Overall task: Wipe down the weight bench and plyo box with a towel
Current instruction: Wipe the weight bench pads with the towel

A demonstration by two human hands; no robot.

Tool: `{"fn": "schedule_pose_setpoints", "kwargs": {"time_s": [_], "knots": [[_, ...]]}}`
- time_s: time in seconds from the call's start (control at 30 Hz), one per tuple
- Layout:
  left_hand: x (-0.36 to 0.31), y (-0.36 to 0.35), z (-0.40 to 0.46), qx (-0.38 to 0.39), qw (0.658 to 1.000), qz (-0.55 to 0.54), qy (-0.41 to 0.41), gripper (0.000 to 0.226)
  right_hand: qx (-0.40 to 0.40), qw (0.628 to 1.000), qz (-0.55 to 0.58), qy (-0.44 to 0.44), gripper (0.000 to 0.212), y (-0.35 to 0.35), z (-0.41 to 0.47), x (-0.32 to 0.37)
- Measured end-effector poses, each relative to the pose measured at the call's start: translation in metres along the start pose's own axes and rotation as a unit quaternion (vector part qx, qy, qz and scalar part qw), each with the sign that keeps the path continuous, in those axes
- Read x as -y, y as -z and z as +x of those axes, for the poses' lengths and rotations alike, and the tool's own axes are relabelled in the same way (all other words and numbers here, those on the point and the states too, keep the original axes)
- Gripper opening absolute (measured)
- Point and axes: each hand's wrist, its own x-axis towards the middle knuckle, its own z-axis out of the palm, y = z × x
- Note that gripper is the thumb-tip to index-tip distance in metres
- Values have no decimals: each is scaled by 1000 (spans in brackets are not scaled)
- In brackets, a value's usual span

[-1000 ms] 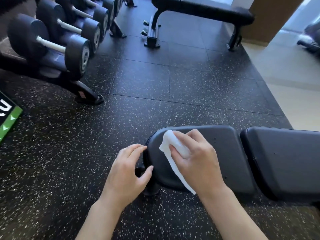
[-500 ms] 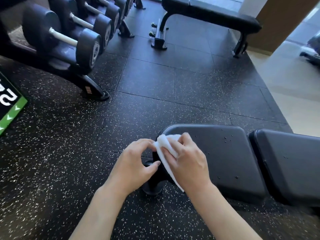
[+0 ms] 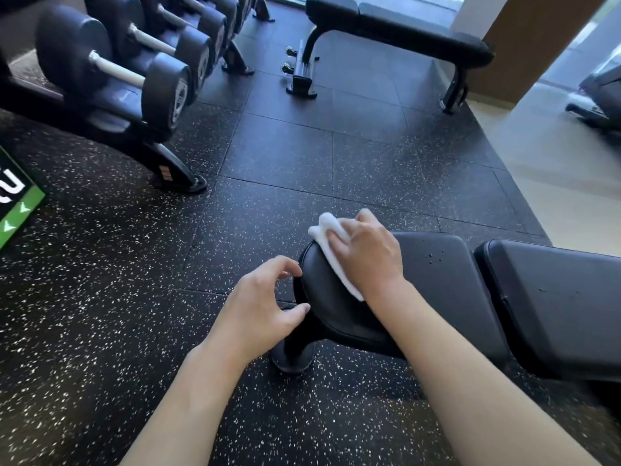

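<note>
A black padded weight bench (image 3: 437,280) runs across the lower right, its seat pad nearest me and a second pad (image 3: 554,297) to the right. My right hand (image 3: 369,257) holds a white towel (image 3: 324,230) down on the far left corner of the seat pad. The towel bunches past my fingertips and trails back under my palm. My left hand (image 3: 262,304) hovers at the pad's left end with loosely curled fingers. Its fingertips and thumb are at the pad's edge and it holds nothing. A black and green box corner (image 3: 16,200) shows at the left edge.
A dumbbell rack (image 3: 111,79) with several dumbbells stands at the upper left, its foot reaching toward the middle. Another flat bench (image 3: 403,31) stands at the back. Speckled rubber floor lies between them, and tan flooring (image 3: 554,163) with a machine (image 3: 601,95) is at the right.
My right hand has slid the towel from the pad's near left end up to its far left corner. My left hand has drawn slightly away from the right.
</note>
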Motion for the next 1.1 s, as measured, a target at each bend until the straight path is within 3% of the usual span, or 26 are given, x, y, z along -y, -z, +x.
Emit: {"fn": "schedule_pose_setpoints", "kwargs": {"time_s": [0.1,0.23,0.37,0.43,0.57,0.8,0.9,0.97,1.03,1.1], "knots": [[2,1,0,1,1000,8,9,48,11,1000,3,-3,34,-2,1,6],[6,5,-4,5,1000,20,15,46,-53,995,25,79,19,10,-68,6],[9,2,-3,2,1000,19,-13,40,-4,988,-27,155,52,15,-124,-4],[7,-1,-1,6,1000,14,-27,41,-31,991,4,132,50,15,-117,-7],[5,-5,13,-10,1000,-12,-18,37,-74,994,5,82,19,7,-48,-5],[4,-4,15,-15,999,-41,23,32,3,999,24,26,35,-4,9,16],[8,5,12,15,998,-51,30,29,-52,996,-7,78,32,-4,-37,15],[12,12,11,38,996,-71,40,24,-47,985,-50,161,50,6,-77,17],[14,15,9,42,995,-81,49,26,-85,972,-14,221,45,19,-108,16],[12,13,11,32,995,-81,46,31,-136,968,66,199,32,25,-112,8]]}}
